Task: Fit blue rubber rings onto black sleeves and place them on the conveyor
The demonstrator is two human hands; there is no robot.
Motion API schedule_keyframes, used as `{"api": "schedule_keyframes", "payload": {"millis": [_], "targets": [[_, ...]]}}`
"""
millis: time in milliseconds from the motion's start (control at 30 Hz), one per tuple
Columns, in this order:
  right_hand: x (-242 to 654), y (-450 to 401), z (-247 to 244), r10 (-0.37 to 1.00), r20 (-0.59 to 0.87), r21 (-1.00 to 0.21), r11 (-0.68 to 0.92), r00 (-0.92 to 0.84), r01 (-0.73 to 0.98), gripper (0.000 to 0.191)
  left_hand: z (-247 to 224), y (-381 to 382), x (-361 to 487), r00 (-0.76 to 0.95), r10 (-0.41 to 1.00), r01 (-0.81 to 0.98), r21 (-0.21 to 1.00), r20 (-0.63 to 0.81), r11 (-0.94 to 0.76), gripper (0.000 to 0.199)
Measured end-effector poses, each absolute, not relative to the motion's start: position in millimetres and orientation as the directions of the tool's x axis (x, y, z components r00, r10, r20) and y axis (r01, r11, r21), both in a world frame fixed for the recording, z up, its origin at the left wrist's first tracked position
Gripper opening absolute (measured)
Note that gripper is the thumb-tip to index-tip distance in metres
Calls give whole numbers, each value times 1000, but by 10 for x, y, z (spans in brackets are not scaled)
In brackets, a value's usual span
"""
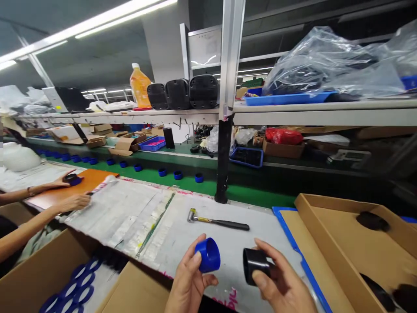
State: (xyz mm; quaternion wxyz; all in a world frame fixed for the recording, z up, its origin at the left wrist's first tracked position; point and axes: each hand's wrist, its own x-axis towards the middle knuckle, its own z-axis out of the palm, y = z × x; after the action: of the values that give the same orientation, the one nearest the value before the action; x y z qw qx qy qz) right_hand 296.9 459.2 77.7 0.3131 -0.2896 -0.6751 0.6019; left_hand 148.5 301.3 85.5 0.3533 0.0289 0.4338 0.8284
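Your left hand (pixel 190 278) grips a blue cap (pixel 208 255), and your right hand (pixel 280 282) grips a black tube (pixel 257 266). They are close but not touching, at 6 o'clock. A small hammer (pixel 216 222) lies at 12 o'clock on the white bench (pixel 169 234). At 3 o'clock, a cardboard tray (pixel 339 243) holds black pieces (pixel 372 221). At 9 o'clock, another person's hands (pixel 73 202) rest by an orange board (pixel 87 182). At 8 o'clock, a box (pixel 42 278) holds blue rings (pixel 78 282).
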Motion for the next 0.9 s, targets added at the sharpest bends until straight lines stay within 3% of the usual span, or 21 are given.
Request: {"api": "schedule_keyframes", "payload": {"millis": [100,267,767,900], "targets": [[2766,4484,825,705,173,-982,173,-688,-69,53,907,3067,1533,-714,656,-554,769,-244,-317,55],[2688,4553,743,477,371,-904,380,-797,-194,43,879,3110,1547,-675,706,-517,820,-215,-245,62],[2821,4575,610,329,612,-663,709,-719,-240,40,932,3079,1520,-615,765,-382,921,-192,-75,65],[2833,4525,492,363,623,-665,712,-693,-225,40,978,3114,1582,-646,737,-352,934,-196,-60,65]]}}
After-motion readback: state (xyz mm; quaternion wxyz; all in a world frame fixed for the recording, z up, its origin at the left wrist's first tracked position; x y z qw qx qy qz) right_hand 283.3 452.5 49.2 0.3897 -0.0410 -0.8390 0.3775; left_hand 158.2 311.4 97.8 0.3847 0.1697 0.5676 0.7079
